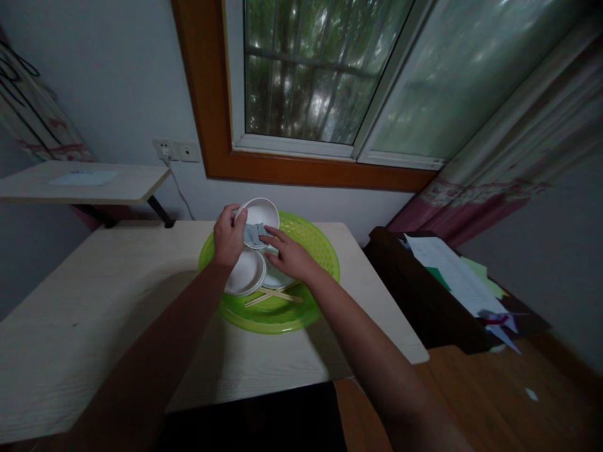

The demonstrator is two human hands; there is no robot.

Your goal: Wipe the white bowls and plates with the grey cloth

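My left hand (228, 236) is closed around the left side of a white bowl (262, 209), which is tilted with its inside showing. A crumpled grey cloth (254, 233) lies in the lower part of this bowl. My right hand (288, 252) reaches to the bowl's right side, its fingers apart and the fingertips touching the cloth. Just below are stacked white bowls (245, 273), and a pale dish (274, 276) sits partly hidden under my right hand. Wooden chopsticks (277, 294) lie crossed in front. All these are on or above a green round tray (268, 323).
The tray stands on a light wooden table (155, 251). On the left is a raised shelf (94, 183) with a paper on it. A socket with a cord (176, 182) is on the wall. To the right, a dark brown piece of furniture (400, 282) carries papers (452, 270).
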